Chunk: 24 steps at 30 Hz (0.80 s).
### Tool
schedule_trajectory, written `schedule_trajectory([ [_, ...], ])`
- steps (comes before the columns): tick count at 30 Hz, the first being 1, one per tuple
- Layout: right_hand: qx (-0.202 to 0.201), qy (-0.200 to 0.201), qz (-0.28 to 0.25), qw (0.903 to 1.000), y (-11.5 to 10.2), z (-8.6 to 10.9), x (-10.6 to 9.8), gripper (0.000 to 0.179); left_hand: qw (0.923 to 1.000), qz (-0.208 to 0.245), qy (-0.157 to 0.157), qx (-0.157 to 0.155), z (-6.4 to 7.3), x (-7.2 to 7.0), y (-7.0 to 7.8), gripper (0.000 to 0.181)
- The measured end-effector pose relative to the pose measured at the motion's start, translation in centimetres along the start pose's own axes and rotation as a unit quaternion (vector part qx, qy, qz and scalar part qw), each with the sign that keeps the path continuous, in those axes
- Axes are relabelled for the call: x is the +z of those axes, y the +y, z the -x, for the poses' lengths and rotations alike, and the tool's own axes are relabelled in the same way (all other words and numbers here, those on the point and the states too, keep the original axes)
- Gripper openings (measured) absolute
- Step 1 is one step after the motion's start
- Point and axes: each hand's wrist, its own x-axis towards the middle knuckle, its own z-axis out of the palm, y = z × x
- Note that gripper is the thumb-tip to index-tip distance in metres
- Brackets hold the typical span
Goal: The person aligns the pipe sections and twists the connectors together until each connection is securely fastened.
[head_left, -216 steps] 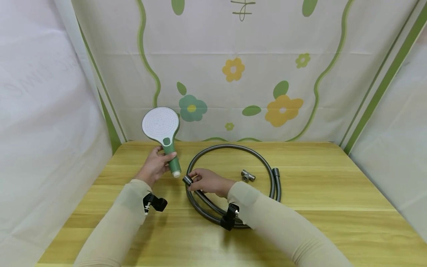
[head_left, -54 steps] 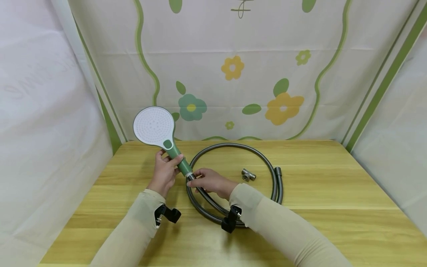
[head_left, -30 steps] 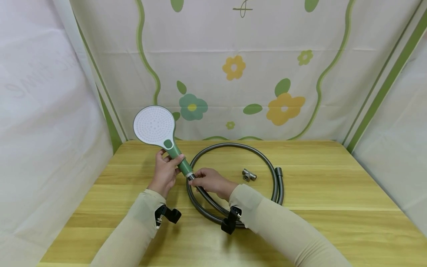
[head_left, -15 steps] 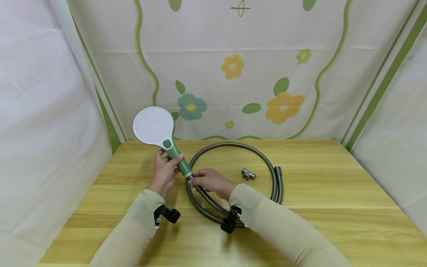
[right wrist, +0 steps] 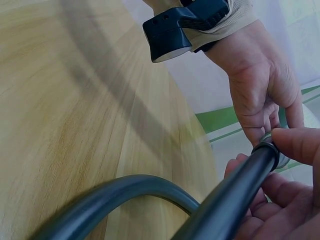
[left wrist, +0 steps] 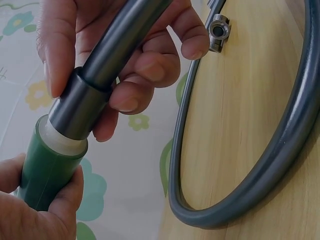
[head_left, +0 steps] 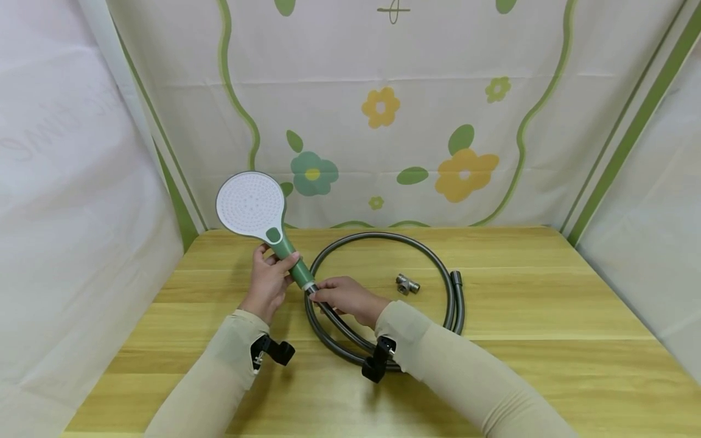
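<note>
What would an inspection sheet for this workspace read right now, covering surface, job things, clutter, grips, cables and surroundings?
Surface: wood-grain table, hose loop resting on it.
Job things: shower head off the table, face toward the camera; grey hose with its collar at the handle's white neck, part of which shows.
Clutter: one metal tee fitting inside the loop, untouched.
Grips: left grip holds the handle; right grip pinches the collar.
Cables: nothing seen.
Surroundings: flower-print backdrop behind.

Room right of hose [head_left: 378, 235], over counter [head_left: 547, 304]. In hose loop: fitting [head_left: 408, 285] in the way. Behind hose: curtain [head_left: 350, 140]. Left of hose: shower head [head_left: 251, 204], left hand [head_left: 267, 285]. Over hose: right hand [head_left: 350, 297], right sleeve [head_left: 471, 365].
</note>
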Motion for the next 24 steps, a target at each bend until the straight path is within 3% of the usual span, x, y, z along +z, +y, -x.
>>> schedule_trajectory([
  [24,0.0,-0.028,-0.01,0.9996,0.16,-0.36,-0.25,0.034,1.0,0.006,-0.002,0.005,-0.02,0.01,0.01,0.076],
])
